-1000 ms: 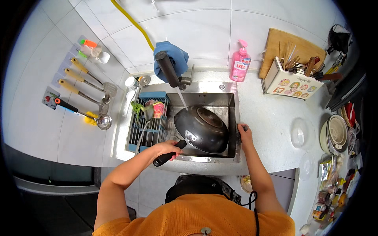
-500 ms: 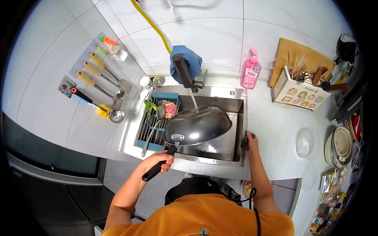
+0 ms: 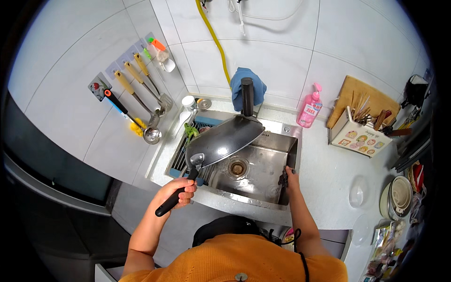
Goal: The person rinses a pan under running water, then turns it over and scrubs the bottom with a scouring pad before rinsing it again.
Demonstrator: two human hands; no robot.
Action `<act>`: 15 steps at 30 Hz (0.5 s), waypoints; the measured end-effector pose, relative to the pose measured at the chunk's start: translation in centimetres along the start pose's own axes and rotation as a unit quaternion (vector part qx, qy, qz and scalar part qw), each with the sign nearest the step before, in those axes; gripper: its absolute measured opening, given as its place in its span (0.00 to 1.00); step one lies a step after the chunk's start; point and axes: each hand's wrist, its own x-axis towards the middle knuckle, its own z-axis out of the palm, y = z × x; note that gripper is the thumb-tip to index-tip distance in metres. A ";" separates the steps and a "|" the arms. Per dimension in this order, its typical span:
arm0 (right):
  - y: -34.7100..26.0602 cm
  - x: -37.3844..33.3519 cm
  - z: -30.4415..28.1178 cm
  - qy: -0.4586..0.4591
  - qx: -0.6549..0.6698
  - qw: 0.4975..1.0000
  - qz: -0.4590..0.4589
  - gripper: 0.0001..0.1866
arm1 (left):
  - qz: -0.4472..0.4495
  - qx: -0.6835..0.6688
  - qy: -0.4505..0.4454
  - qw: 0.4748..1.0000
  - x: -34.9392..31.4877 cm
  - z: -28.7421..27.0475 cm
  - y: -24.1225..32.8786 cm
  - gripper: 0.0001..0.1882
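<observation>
My left hand [image 3: 178, 193] is wrapped round the black handle of a dark wok [image 3: 221, 141]. The wok hangs tilted over the left part of the steel sink [image 3: 249, 190], its outer side toward me. Its far rim is close under the dark faucet [image 3: 247, 96], so the spout's end and any water are hidden. In my right hand [image 3: 291, 178] is a dark scouring pad [image 3: 283, 177], pinched at the sink's right wall. The drain [image 3: 238, 168] shows below the wok.
A blue rack [image 3: 206, 121] with green leaves [image 3: 190, 131] lies across the sink's left side. A blue cloth [image 3: 256, 87] drapes the faucet. Right of the sink stand a pink pump bottle [image 3: 310, 109], a utensil holder [image 3: 359, 134] and a clear container [image 3: 358, 192]. Ladles [image 3: 151, 135] hang at left.
The wok has been lifted and tilted up toward the left, uncovering the drain. My right hand has brought the scouring pad slightly left, over the sink's right side. The whole view has shifted.
</observation>
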 end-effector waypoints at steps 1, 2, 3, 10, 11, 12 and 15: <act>0.1 0.0 0.7 0.009 -0.020 1.000 -0.002 0.09 | 0.002 0.017 0.008 1.000 -0.3 0.2 0.5 0.07; 0.1 0.3 1.4 0.009 -0.021 1.000 -0.005 0.09 | -0.002 0.046 0.024 0.999 -0.6 0.1 1.3 0.08; 0.2 0.5 1.8 0.012 -0.024 1.000 -0.006 0.09 | -0.007 0.071 0.039 0.997 -0.9 0.0 1.8 0.08; 0.0 -0.2 6.1 0.001 -0.032 0.996 0.084 0.11 | -0.021 0.231 0.137 0.963 -5.5 0.1 3.7 0.08; 0.8 0.2 5.9 -0.013 -0.009 0.995 0.094 0.11 | -0.022 0.241 0.144 0.959 -6.0 0.2 3.7 0.08; 2.1 0.8 5.8 -0.028 0.012 0.994 0.106 0.12 | -0.024 0.251 0.152 0.956 -6.6 0.1 3.7 0.08; 6.6 2.8 3.8 0.016 0.079 0.975 0.208 0.09 | -0.020 0.252 0.175 0.952 -7.5 0.1 3.8 0.08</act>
